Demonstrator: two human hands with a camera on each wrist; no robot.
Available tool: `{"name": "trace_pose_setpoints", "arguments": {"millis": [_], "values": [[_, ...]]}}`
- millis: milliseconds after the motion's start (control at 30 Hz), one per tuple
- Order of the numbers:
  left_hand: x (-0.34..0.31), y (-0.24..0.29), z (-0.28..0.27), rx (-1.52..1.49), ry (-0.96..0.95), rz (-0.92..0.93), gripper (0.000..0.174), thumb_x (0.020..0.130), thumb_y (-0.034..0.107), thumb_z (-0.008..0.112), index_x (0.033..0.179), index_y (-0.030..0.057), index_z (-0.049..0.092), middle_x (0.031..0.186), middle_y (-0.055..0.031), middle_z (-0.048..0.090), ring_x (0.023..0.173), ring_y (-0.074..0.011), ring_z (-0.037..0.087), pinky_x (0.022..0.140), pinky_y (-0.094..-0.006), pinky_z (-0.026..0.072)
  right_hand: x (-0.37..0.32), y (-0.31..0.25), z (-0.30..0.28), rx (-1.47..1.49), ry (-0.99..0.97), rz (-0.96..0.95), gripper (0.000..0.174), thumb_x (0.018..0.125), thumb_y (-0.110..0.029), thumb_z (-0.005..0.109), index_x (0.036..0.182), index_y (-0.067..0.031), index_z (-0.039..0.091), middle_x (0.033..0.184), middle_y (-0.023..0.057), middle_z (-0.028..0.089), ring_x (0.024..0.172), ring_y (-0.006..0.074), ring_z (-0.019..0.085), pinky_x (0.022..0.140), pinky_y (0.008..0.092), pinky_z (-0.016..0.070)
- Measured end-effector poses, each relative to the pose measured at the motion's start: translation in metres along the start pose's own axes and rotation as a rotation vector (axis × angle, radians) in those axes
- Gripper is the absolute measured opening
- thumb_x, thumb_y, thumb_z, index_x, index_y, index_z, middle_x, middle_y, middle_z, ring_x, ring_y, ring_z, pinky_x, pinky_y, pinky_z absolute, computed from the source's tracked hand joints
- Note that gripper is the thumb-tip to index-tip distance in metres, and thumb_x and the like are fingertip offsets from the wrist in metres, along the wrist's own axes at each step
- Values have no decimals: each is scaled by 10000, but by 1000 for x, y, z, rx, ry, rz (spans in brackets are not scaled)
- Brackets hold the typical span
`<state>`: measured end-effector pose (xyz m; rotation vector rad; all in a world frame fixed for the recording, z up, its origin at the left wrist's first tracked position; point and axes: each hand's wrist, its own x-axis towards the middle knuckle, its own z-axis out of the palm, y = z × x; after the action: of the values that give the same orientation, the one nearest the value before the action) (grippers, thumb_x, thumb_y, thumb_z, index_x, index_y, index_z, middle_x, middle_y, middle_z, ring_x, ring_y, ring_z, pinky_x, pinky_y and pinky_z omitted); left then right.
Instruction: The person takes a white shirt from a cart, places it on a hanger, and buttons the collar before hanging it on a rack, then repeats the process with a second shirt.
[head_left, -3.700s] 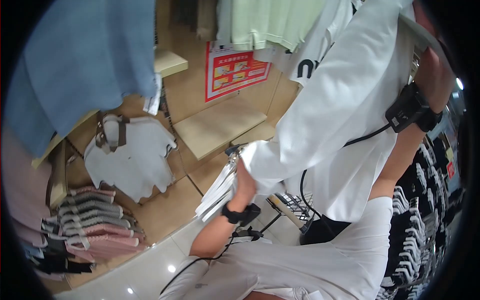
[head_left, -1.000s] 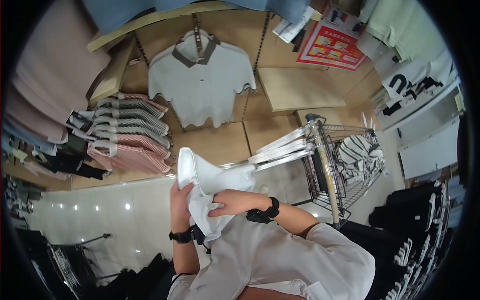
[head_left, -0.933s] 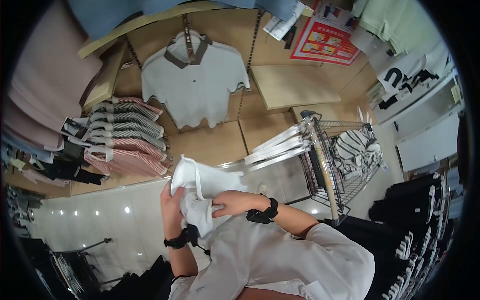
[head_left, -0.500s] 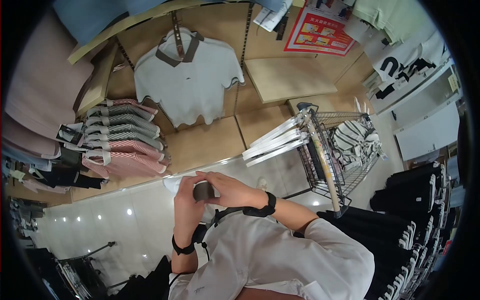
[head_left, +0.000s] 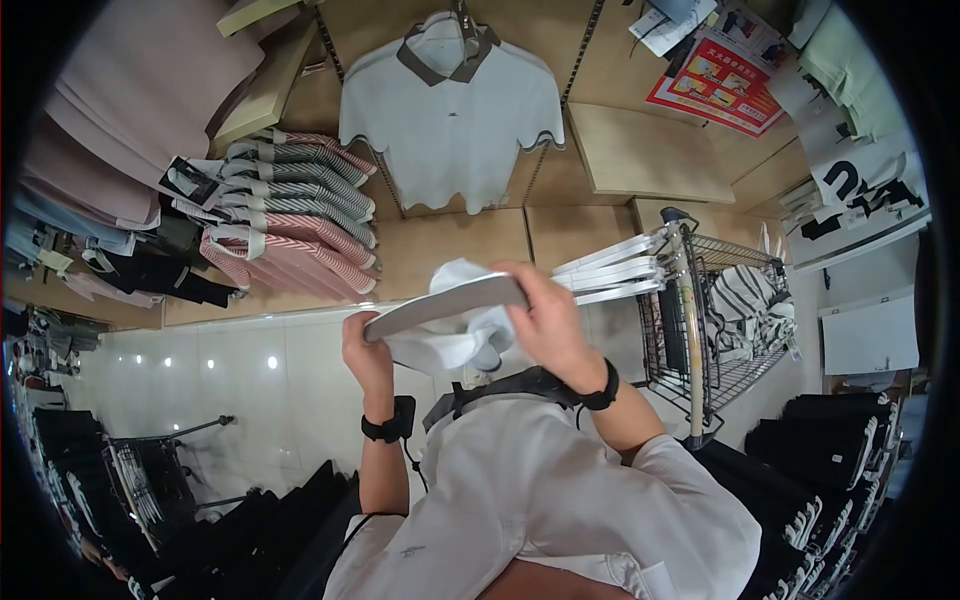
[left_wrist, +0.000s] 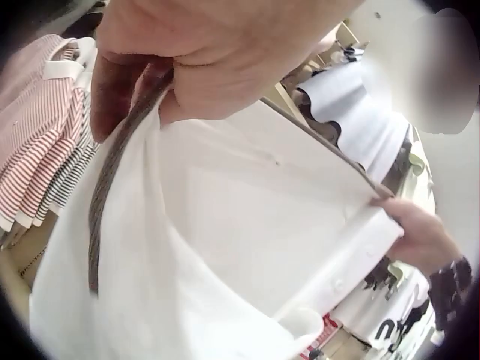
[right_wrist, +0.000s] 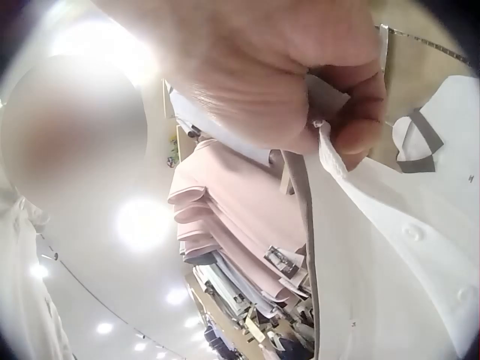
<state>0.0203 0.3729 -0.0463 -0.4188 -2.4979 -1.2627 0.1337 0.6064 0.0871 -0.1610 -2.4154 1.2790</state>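
The white, soft-looking cloth shirt [head_left: 425, 350] is in the middle of the head view, held in the air between both hands. The left hand [head_left: 368, 358] grips one end of its flat grey-brown collar [head_left: 450, 303]. The right hand [head_left: 550, 322] pinches the opposite end; in the right wrist view, a placket with pale round buttons [right_wrist: 412, 231] runs from those fingers toward the lower right.

Assessment: the shirt should handle as light, limp and not fragile, its body sagging into folds; the collar appears firmer. The collar ends are the sound places to hold.

Orientation: the collar's long axis lies nearly level in the head view, rising slightly toward the right. Loose cloth bunches above and below it; which way the hem points cannot be determined.
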Motion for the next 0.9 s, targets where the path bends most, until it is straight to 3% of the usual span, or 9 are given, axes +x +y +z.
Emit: {"name": "trace_pose_setpoints", "arguments": {"millis": [33,133,233,300,367,533,667,733,900], "values": [[-1,-6,-3,4,0,-6,291,725,-156,546,945,5,646,924,-123,643,815,-266,632,733,-304,485,-1,6,-4,-7,45,48,420,770,47,605,1178,-44,559,1044,190,648,893,374,644,741,405,518],[-2,-21,-7,-107,16,-282,189,819,-57,616,1002,-11,628,934,-99,649,776,-188,599,711,-309,481,-1,27,-12,-9,132,120,397,779,59,582,1164,-40,573,993,194,657,832,357,652,709,375,514],[1,-26,-6,-53,47,-453,278,818,-61,608,1092,-35,572,997,-139,631,820,-230,639,744,-325,515,-5,43,-10,5,226,105,395,792,61,563,1175,-39,577,924,204,659,750,320,649,674,343,504],[2,-39,-3,-48,11,-445,277,853,-8,610,1122,-38,552,996,-138,628,814,-214,647,757,-317,522,-11,43,-8,57,207,248,396,797,54,551,1180,-40,588,902,196,659,708,303,631,663,333,498],[4,-43,2,-854,-74,-975,222,883,16,581,1100,-31,565,990,-130,635,821,-200,652,762,-311,529,-15,53,-5,45,228,238,371,800,43,548,1157,-39,607,862,190,658,676,290,622,648,329,494],[25,-8,-5,-1024,-222,-942,200,901,11,549,1093,-41,560,985,-134,648,852,-199,651,774,-311,533,-36,88,-12,-47,242,385,295,798,-12,570,1063,-73,683,695,165,633,563,244,578,584,312,473],[36,26,-11,-922,-173,-834,217,898,19,549,1108,-38,549,1001,-142,653,889,-205,659,776,-309,534,-50,101,-17,-61,208,503,302,791,-19,580,1063,-86,690,733,162,647,582,251,587,596,323,482],[43,45,-10,-902,-167,-794,223,893,17,543,1109,-37,547,1007,-145,653,894,-207,660,774,-306,533,-59,108,-12,-108,201,273,284,794,-46,591,1054,-88,695,798,155,664,625,277,612,619,351,503],[33,52,5,-988,-200,-827,265,846,-18,517,1109,-45,539,1012,-150,657,870,-217,664,772,-304,534,-95,128,0,-214,-166,321,224,834,-178,622,1015,-74,703,880,159,678,759,342,641,723,410,518]]}}
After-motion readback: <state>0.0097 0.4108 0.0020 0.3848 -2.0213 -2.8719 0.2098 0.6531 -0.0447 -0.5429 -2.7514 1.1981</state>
